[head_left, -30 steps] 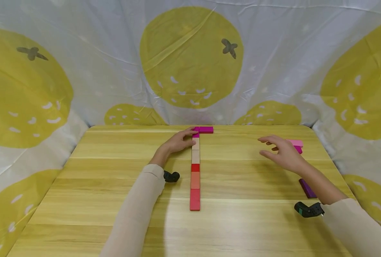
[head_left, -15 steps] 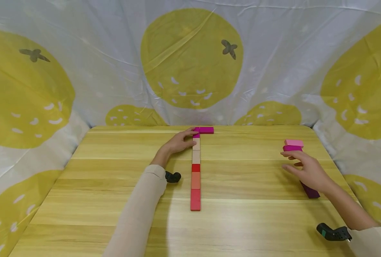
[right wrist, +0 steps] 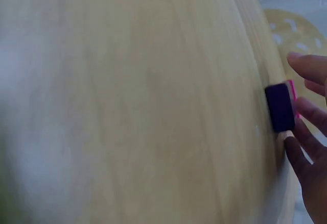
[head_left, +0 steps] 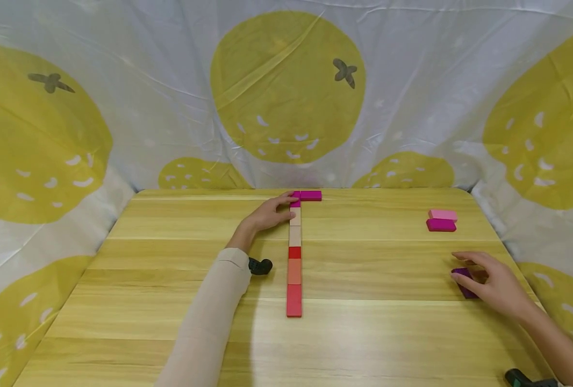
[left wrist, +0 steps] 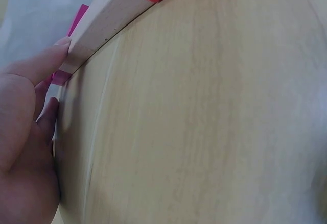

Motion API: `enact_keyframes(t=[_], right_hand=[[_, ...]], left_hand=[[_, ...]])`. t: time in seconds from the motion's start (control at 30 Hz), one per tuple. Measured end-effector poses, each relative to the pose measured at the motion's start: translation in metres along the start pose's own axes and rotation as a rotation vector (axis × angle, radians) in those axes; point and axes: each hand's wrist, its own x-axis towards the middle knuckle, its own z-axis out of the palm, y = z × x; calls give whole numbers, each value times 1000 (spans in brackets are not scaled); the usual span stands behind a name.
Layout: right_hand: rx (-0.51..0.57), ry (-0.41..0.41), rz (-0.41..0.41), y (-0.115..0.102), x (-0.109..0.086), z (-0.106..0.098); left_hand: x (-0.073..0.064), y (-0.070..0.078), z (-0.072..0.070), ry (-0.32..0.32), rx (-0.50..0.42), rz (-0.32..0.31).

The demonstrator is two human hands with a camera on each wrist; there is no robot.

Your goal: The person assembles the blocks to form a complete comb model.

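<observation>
A row of flat blocks runs toward me down the middle of the table in the head view: magenta (head_left: 295, 204), two pale wood ones (head_left: 294, 236), red (head_left: 294, 252), orange (head_left: 294, 271) and a longer pinkish-red one (head_left: 294, 302). Another magenta block (head_left: 311, 196) lies crosswise at its far end. My left hand (head_left: 267, 213) rests against the row's far left side, fingertips over the magenta block and thumb at the pale wood. On the right, my right hand (head_left: 499, 282) is spread around a dark purple block (right wrist: 280, 107), thumb and fingers apart on either side of it.
Beyond my right hand a pink block (head_left: 443, 215) and a magenta block (head_left: 441, 226) lie side by side. A white cloth with yellow fruit prints (head_left: 288, 86) hangs behind the wooden table (head_left: 364, 333). Black wrist cameras (head_left: 260, 266) stick out from my wrists.
My right hand has moved toward me and to the right, past the pink and magenta blocks to the dark purple block. My left hand has stayed in place on the row.
</observation>
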Motion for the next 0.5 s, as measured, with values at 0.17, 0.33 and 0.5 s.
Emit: enact_keyframes(t=[0.17, 0.33, 0.5], right_hand=[[-84, -65, 102, 3, -9, -2], [-107, -187, 275, -1, -7, -11], [-122, -258, 310, -2, -2, -19]], left_hand=[[-3, -2, 0, -10, 23, -16], [-2, 0, -1, 2, 9, 0], [1, 1, 0, 1, 7, 0]])
